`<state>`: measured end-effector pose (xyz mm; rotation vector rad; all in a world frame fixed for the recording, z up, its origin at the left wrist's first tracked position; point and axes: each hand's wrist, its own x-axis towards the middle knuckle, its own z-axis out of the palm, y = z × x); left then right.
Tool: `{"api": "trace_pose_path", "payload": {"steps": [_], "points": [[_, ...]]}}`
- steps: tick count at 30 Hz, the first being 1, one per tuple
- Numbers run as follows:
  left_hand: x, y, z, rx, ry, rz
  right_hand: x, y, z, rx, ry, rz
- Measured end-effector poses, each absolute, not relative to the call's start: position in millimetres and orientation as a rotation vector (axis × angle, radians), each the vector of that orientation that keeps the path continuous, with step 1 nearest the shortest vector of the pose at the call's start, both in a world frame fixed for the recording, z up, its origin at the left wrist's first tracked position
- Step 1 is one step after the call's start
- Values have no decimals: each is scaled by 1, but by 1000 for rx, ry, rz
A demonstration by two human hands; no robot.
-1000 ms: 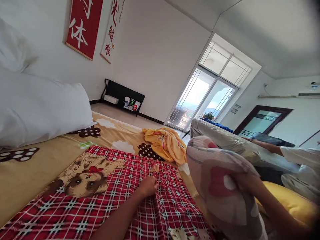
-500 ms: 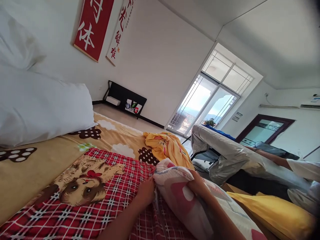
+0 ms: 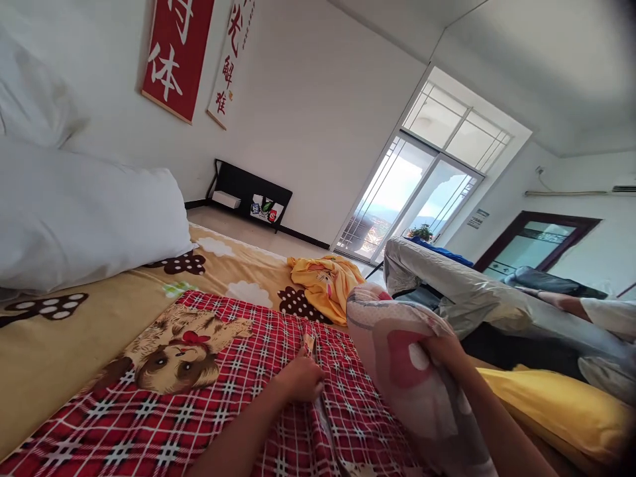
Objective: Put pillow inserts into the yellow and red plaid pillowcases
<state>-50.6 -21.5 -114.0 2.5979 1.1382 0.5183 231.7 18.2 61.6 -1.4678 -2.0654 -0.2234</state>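
A red plaid pillowcase printed with a puppy lies flat on the bed. My left hand is closed, pinching the open edge of that pillowcase near its middle. My right hand is closed on a pale pillow patterned with pink and red shapes, holding it up just right of the pillowcase opening. The pillow's near end runs down out of the frame beside my right forearm.
A yellow sheet with brown dotted shapes covers the bed. White pillows are piled at the left. A crumpled yellow cloth lies at the far edge. Another person in grey trousers reclines at the right, beside a yellow cushion.
The patterned pillow dropped against the pillowcase opening half a second ago, then was lifted back up and to the right. My left hand kept its pinch on the plaid edge.
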Motion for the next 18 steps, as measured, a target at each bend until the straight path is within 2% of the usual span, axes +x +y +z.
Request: {"api": "trace_pose_path", "payload": {"steps": [3, 8, 14, 18], "points": [[-58, -23, -106, 2613, 1184, 535, 201, 12, 36, -1582, -2184, -78], [-74, -21, -96, 2505, 1261, 564, 148, 5, -4, -1645, -2359, -27], [-100, -13, -79, 2411, 1237, 894, 132, -1, -9, -1674, -2605, -161], [-103, -12, -70, 2331, 1198, 1028, 115, -16, -19, -1546, -2838, -128]]}}
